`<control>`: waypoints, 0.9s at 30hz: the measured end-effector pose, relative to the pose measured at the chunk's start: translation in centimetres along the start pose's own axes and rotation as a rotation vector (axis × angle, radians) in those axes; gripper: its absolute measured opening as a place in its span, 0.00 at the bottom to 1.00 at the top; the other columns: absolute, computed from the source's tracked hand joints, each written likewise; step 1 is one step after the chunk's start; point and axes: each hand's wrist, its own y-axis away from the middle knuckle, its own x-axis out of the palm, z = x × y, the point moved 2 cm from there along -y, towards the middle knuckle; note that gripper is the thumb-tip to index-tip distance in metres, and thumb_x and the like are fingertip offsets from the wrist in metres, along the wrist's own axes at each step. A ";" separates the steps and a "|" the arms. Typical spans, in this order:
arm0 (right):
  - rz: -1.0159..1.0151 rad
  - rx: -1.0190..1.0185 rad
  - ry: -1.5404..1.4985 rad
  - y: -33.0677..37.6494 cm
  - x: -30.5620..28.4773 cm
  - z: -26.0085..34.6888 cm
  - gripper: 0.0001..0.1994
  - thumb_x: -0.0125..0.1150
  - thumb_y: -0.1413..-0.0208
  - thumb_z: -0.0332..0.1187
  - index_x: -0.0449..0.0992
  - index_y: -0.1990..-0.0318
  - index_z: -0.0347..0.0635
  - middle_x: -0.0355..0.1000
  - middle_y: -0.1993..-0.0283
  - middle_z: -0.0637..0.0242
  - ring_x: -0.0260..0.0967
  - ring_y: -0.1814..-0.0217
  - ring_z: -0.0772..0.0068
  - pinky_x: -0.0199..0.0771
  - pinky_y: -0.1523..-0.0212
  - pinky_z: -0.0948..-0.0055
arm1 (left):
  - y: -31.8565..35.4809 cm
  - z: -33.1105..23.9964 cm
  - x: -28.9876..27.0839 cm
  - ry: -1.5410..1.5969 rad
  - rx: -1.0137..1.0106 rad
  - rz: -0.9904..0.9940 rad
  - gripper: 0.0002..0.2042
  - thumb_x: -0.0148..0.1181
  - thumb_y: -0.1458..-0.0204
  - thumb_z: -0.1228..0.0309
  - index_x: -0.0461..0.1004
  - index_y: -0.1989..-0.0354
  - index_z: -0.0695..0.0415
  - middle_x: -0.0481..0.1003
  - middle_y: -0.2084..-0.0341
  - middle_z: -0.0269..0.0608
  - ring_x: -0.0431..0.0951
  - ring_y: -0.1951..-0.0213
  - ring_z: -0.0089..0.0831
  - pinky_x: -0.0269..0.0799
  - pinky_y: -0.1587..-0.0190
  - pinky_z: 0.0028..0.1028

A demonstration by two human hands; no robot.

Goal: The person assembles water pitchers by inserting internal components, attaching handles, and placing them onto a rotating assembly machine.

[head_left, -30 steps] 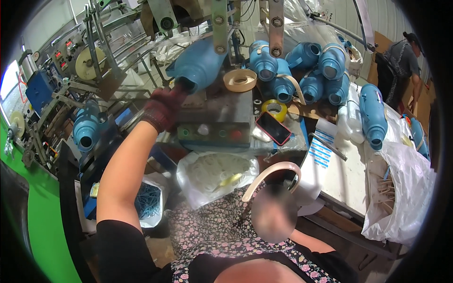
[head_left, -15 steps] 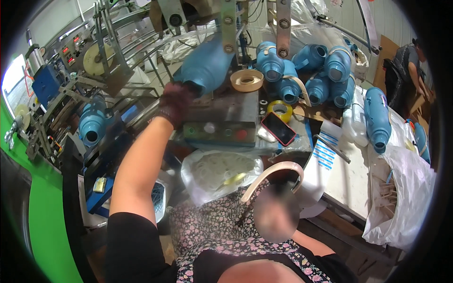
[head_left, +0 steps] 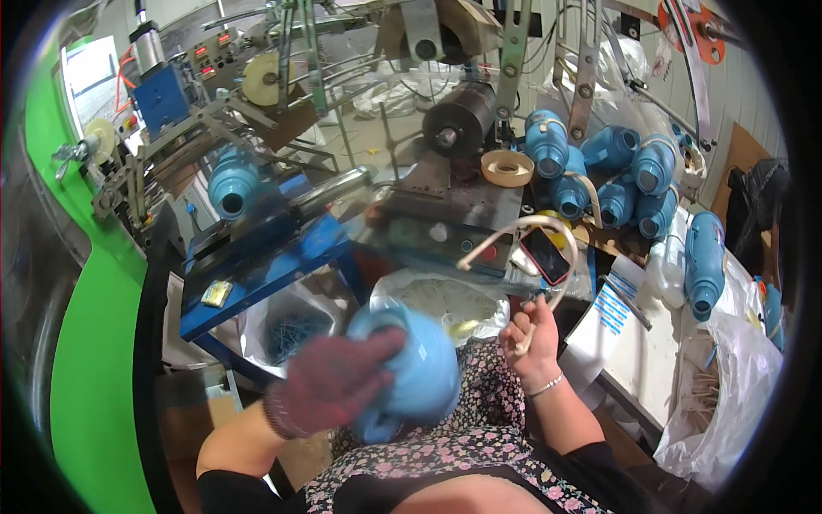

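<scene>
Down off the black roller (head_left: 462, 120) to my flowered apron (head_left: 495, 385) has come the blue flask (head_left: 425, 368), gripped by my gloved left hand (head_left: 334, 381); my right hand (head_left: 533, 343) pinches the beige handle (head_left: 524, 222). Handle-fitting, I judge; next, align them.

Our left hand (head_left: 338, 381), gloved and blurred, lies at 7 o'clock, fingers bent in a grasp and directed toward 2; left forearm (head_left: 242, 441) angled below it. Our bare right hand (head_left: 533, 343) is raised at 4 o'clock, fingers curled, right forearm (head_left: 569, 421) slanting up from 5.
</scene>
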 end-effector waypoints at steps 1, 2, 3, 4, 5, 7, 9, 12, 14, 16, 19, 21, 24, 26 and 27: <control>0.066 -0.049 0.030 -0.5 0.5 -0.5 0.17 0.46 0.36 0.51 0.65 0.73 0.53 0.48 0.88 0.77 0.43 0.89 0.79 0.62 0.78 0.75 | 1.0 0.3 0.4 0.049 -0.049 -0.010 0.24 0.67 0.56 0.77 0.71 0.46 0.57 0.75 0.71 0.46 0.74 0.68 0.44 0.70 0.64 0.33; 0.107 -0.097 0.086 -1.2 1.0 -1.0 0.16 0.46 0.36 0.50 0.65 0.73 0.53 0.48 0.88 0.77 0.42 0.89 0.79 0.62 0.78 0.75 | 2.2 0.7 0.8 0.064 -0.092 -0.020 0.24 0.66 0.55 0.78 0.71 0.46 0.58 0.75 0.69 0.46 0.74 0.67 0.43 0.70 0.63 0.32; 0.112 -0.162 0.206 -1.8 1.3 -1.0 0.16 0.46 0.35 0.49 0.64 0.73 0.53 0.47 0.88 0.78 0.42 0.89 0.79 0.63 0.76 0.75 | 3.0 1.2 1.0 0.077 -0.119 -0.034 0.24 0.66 0.55 0.78 0.71 0.46 0.58 0.75 0.68 0.46 0.74 0.65 0.43 0.70 0.61 0.32; 0.113 -0.226 0.328 -2.4 1.7 -0.9 0.16 0.46 0.35 0.48 0.63 0.73 0.54 0.46 0.88 0.78 0.41 0.89 0.79 0.64 0.75 0.75 | 3.8 1.6 1.1 0.089 -0.144 -0.048 0.23 0.65 0.54 0.78 0.71 0.46 0.59 0.75 0.67 0.46 0.74 0.64 0.42 0.70 0.60 0.32; 0.101 -0.283 0.453 -2.7 1.5 -1.1 0.15 0.46 0.35 0.46 0.62 0.74 0.54 0.46 0.88 0.79 0.41 0.89 0.80 0.65 0.74 0.75 | 4.6 2.2 1.2 0.098 -0.165 -0.062 0.23 0.65 0.54 0.78 0.71 0.46 0.60 0.75 0.65 0.46 0.74 0.63 0.41 0.70 0.59 0.32; 0.049 -0.464 0.861 -3.1 -0.4 -2.3 0.15 0.46 0.34 0.45 0.62 0.74 0.54 0.45 0.88 0.80 0.41 0.89 0.80 0.66 0.72 0.75 | 5.2 2.9 2.0 0.113 -0.193 -0.083 0.22 0.64 0.53 0.79 0.71 0.46 0.61 0.75 0.62 0.46 0.74 0.60 0.39 0.69 0.56 0.31; -0.027 -0.448 0.956 -1.8 2.2 -4.8 0.12 0.48 0.35 0.41 0.63 0.72 0.53 0.49 0.85 0.81 0.45 0.87 0.83 0.67 0.72 0.75 | 6.1 3.5 2.6 0.109 -0.242 -0.101 0.21 0.64 0.52 0.80 0.71 0.47 0.62 0.75 0.60 0.46 0.74 0.57 0.38 0.69 0.53 0.31; 0.001 -0.219 0.866 -1.2 5.0 -8.2 0.07 0.52 0.38 0.38 0.66 0.67 0.49 0.54 0.80 0.80 0.50 0.83 0.85 0.66 0.73 0.75 | 6.3 5.2 2.9 0.097 -0.310 -0.131 0.20 0.62 0.51 0.80 0.71 0.47 0.64 0.75 0.56 0.47 0.74 0.53 0.36 0.69 0.49 0.30; -0.011 0.021 0.587 -0.9 6.3 -8.3 0.08 0.55 0.40 0.38 0.67 0.66 0.47 0.56 0.79 0.78 0.52 0.81 0.84 0.66 0.73 0.76 | 6.3 5.6 3.0 0.085 -0.370 -0.142 0.19 0.62 0.50 0.81 0.71 0.47 0.65 0.75 0.53 0.47 0.74 0.51 0.34 0.68 0.46 0.30; -0.073 0.151 0.358 -1.5 6.0 -8.0 0.10 0.59 0.42 0.38 0.68 0.64 0.42 0.60 0.77 0.74 0.56 0.77 0.81 0.65 0.73 0.76 | 6.2 6.6 3.9 0.117 -0.428 -0.124 0.19 0.61 0.49 0.82 0.71 0.47 0.66 0.75 0.50 0.47 0.74 0.48 0.33 0.68 0.44 0.29; -0.055 0.118 0.485 -0.3 7.2 -8.6 0.09 0.59 0.42 0.36 0.67 0.67 0.44 0.58 0.80 0.77 0.54 0.79 0.82 0.64 0.74 0.76 | 5.6 5.4 4.6 0.119 -0.470 -0.111 0.20 0.59 0.48 0.83 0.70 0.45 0.65 0.73 0.48 0.48 0.73 0.47 0.34 0.68 0.43 0.30; -0.091 0.140 0.425 -0.3 6.9 -8.3 0.08 0.59 0.42 0.35 0.67 0.67 0.44 0.58 0.80 0.76 0.55 0.79 0.82 0.64 0.74 0.76 | 6.0 5.3 4.9 0.097 -0.498 -0.128 0.20 0.57 0.48 0.85 0.70 0.45 0.62 0.72 0.47 0.48 0.73 0.46 0.34 0.71 0.46 0.30; -0.070 0.152 0.430 -0.3 6.8 -8.5 0.07 0.57 0.43 0.33 0.66 0.65 0.44 0.58 0.79 0.75 0.55 0.79 0.82 0.64 0.75 0.76 | 6.5 5.4 4.7 0.109 -0.468 -0.137 0.19 0.57 0.47 0.84 0.70 0.45 0.62 0.72 0.47 0.48 0.73 0.47 0.34 0.71 0.46 0.30; -0.057 0.210 0.339 -0.4 6.6 -8.8 0.05 0.56 0.43 0.30 0.65 0.66 0.44 0.59 0.79 0.75 0.55 0.80 0.81 0.64 0.75 0.76 | 6.7 5.4 4.3 0.113 -0.434 -0.152 0.19 0.57 0.47 0.84 0.71 0.45 0.62 0.72 0.47 0.48 0.73 0.47 0.34 0.72 0.46 0.30; -0.057 0.213 0.339 -0.2 6.5 -9.0 0.05 0.56 0.43 0.30 0.65 0.66 0.44 0.59 0.79 0.75 0.55 0.80 0.81 0.64 0.75 0.76 | 6.7 5.4 4.2 0.116 -0.417 -0.160 0.19 0.57 0.47 0.84 0.71 0.46 0.62 0.72 0.47 0.47 0.73 0.47 0.34 0.72 0.47 0.30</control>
